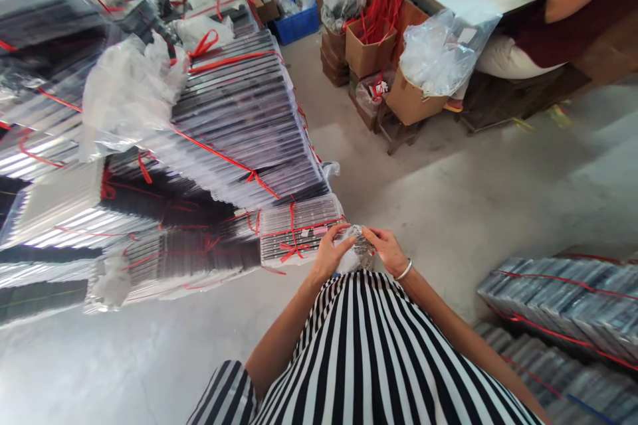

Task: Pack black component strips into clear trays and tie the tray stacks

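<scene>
Your left hand (329,254) and right hand (389,252) pinch the clear plastic (357,243) before your striped top (369,339), apparently mid-handling, which likely calls for steady fingers on both sides.

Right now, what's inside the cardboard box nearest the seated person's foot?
Crumpled clear plastic bulges out above the rim of the cardboard box. The plastic covers the bottom and anything beneath.
</scene>
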`<state>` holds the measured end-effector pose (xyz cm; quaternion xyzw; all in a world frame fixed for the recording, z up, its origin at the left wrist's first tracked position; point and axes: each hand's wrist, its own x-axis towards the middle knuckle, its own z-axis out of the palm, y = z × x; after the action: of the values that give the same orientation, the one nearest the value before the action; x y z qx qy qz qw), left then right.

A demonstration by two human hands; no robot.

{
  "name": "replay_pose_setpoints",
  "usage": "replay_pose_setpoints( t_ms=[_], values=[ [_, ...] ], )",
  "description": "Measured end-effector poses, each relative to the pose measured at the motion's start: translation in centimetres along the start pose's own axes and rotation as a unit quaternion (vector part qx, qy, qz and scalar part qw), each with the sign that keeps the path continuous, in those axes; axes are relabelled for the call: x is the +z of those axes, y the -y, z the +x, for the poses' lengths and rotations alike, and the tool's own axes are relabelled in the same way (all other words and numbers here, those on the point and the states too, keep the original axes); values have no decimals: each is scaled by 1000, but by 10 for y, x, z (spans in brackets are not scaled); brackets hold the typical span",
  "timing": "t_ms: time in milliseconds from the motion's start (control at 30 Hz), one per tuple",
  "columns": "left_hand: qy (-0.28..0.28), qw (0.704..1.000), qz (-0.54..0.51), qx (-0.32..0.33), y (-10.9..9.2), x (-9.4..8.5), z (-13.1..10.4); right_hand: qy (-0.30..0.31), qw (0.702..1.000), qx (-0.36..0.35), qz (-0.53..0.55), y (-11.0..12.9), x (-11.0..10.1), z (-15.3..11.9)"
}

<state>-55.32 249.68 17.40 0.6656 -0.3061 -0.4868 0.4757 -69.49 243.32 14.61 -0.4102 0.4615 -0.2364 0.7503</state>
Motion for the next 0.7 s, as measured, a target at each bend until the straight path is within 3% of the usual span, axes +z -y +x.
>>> replay_pose_setpoints(
  t_ms=[267,467,700],
  values=[
    [98,975,-151,-128,17,-7,3,-17,998,58,-21,-24,5,-2],
    [116,939,-237,-220,35,-14,10,11,991,130,21,-24,10,-8],
    [144,912,-255,-286,39,-17,16,14,986,164,23,-24,11,-9]
  ],
)
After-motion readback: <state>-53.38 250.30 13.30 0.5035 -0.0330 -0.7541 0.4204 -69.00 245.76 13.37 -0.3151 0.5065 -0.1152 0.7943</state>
